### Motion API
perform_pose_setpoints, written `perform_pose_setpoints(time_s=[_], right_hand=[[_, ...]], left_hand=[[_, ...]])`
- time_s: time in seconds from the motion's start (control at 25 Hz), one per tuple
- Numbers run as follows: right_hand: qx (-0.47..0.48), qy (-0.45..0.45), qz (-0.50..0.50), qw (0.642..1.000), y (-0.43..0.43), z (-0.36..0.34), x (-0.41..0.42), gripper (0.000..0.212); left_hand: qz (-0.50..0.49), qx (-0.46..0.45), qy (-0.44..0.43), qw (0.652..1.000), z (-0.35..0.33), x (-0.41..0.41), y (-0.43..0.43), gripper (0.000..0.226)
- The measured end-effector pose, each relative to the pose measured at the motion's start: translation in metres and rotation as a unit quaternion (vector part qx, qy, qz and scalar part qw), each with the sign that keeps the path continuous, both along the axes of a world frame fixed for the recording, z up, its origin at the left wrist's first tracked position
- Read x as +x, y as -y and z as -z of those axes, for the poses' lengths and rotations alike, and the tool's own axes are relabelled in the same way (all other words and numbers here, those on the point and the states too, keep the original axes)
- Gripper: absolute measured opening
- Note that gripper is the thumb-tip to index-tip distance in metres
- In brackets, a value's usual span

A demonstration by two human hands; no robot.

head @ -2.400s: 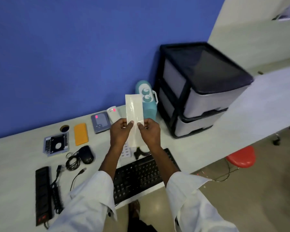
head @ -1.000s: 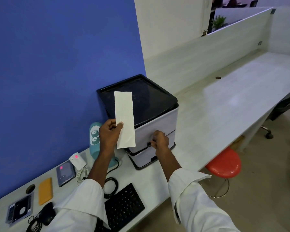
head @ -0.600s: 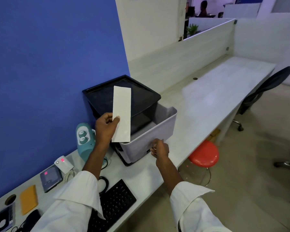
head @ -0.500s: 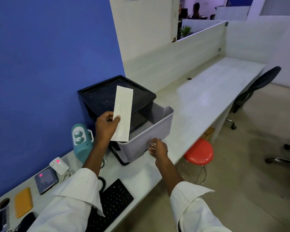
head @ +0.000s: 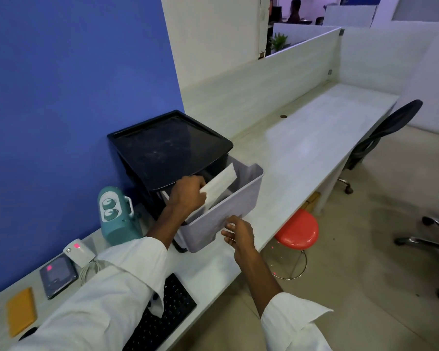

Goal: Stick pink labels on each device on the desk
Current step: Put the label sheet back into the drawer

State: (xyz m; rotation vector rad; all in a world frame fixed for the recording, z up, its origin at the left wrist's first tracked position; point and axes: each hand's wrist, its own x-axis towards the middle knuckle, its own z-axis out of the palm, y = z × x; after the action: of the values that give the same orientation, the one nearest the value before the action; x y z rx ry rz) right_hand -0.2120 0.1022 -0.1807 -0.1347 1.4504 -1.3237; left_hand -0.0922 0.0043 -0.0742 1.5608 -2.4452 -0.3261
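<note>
My left hand (head: 188, 195) grips a white paper strip (head: 219, 185) and holds it down inside the pulled-out grey top drawer (head: 226, 214) of the black-topped drawer unit (head: 167, 143). My right hand (head: 238, 234) hovers just in front of the drawer's front wall, fingers loosely spread, holding nothing. On the desk at the left, a small white device (head: 78, 252) and a dark flat device (head: 57, 274) each carry a pink label. A teal device (head: 115, 216) stands beside the drawer unit.
A black keyboard (head: 167, 315) lies at the desk's front edge under my left sleeve. An orange case (head: 20, 311) sits at far left. A red stool (head: 297, 231) and two office chairs (head: 380, 138) stand on the floor to the right.
My left hand has lowered the paper strip from upright above the drawer into the open drawer. My right hand has let go of the drawer front and drawn back slightly.
</note>
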Motion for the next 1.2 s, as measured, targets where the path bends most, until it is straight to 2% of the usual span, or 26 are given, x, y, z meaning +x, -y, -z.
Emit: perform_pose_setpoints(time_s=[0.2, 0.44, 0.56, 0.68, 0.8, 0.92, 1.04, 1.12, 1.2], right_hand=[[-0.004, -0.005, 0.009, 1.000, 0.004, 0.012, -0.002, 0.008], [-0.009, -0.004, 0.013, 1.000, 0.013, 0.024, -0.004, 0.031], [-0.018, -0.010, 0.009, 1.000, 0.012, 0.026, -0.004, 0.041], [-0.037, -0.004, 0.010, 0.999, 0.006, 0.017, -0.002, 0.046], [-0.050, -0.007, 0.021, 0.999, -0.002, 0.007, 0.005, 0.055], [-0.076, -0.113, 0.053, 0.989, -0.010, -0.001, 0.020, 0.058], [-0.121, -0.211, 0.053, 0.969, -0.015, -0.008, 0.036, 0.056], [-0.136, -0.225, 0.038, 0.964, -0.013, -0.013, 0.044, 0.056], [-0.139, -0.223, 0.011, 0.965, -0.008, -0.020, 0.049, 0.059]], left_hand=[[-0.010, 0.112, 0.073, 0.991, 0.030, -0.024, 0.025, 0.027], [-0.010, 0.161, 0.158, 0.974, 0.056, -0.036, 0.051, 0.032], [-0.005, 0.165, 0.153, 0.974, 0.058, -0.035, 0.054, 0.040], [0.025, 0.147, 0.094, 0.984, 0.042, -0.033, 0.048, 0.047], [0.097, 0.113, 0.027, 0.988, 0.013, -0.024, 0.034, 0.035], [0.135, 0.038, -0.077, 0.987, -0.021, 0.000, 0.021, 0.021], [0.087, -0.090, -0.129, 0.984, -0.038, 0.030, 0.024, 0.014], [0.023, -0.114, -0.105, 0.988, -0.036, 0.048, 0.032, 0.015], [-0.012, -0.094, -0.068, 0.993, -0.030, 0.063, 0.036, 0.019]])
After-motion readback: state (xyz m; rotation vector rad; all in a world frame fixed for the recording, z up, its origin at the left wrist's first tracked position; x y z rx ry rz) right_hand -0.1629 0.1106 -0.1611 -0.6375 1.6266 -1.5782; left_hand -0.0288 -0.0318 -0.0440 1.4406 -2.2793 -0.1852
